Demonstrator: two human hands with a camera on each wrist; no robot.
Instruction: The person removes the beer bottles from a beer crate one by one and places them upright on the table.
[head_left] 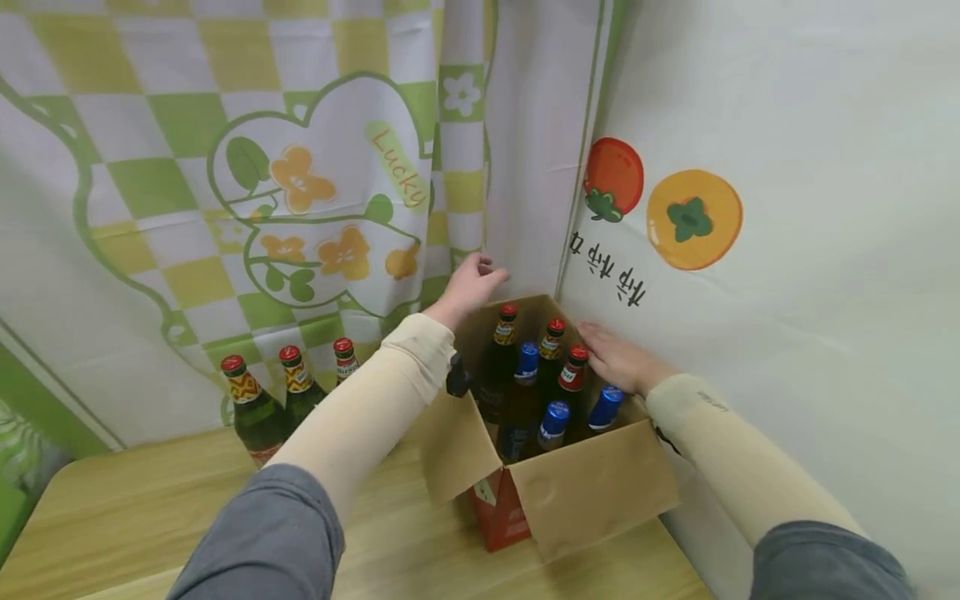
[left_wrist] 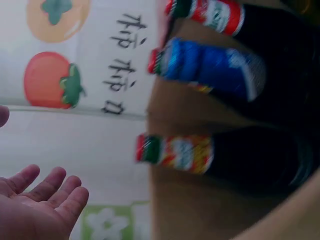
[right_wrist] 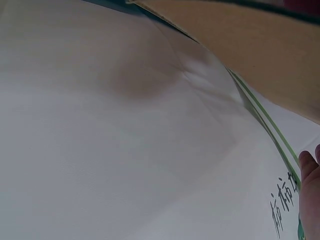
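Observation:
A cardboard box (head_left: 596, 487) with a red outside stands on the table, its near and left flaps folded outward. Several dark glass bottles stand upright inside, some with red caps (head_left: 578, 353), others with blue foil tops (head_left: 556, 414). Over the back left rim hovers my left hand (head_left: 474, 287), fingers loosely bent and nothing in them. In the left wrist view that hand (left_wrist: 40, 205) appears palm up, apart from the bottle (left_wrist: 187, 152) with a yellow-red neck label. My right hand (head_left: 618, 357) lies along the box's right rim, beside the wall, fingers extended.
Left of the box, green bottles (head_left: 258, 417) with red caps stand on the wooden table (head_left: 135, 508). A checkered curtain (head_left: 172, 200) hangs behind. The white wall covering (head_left: 810, 275) with printed fruit rises close to the box's right side.

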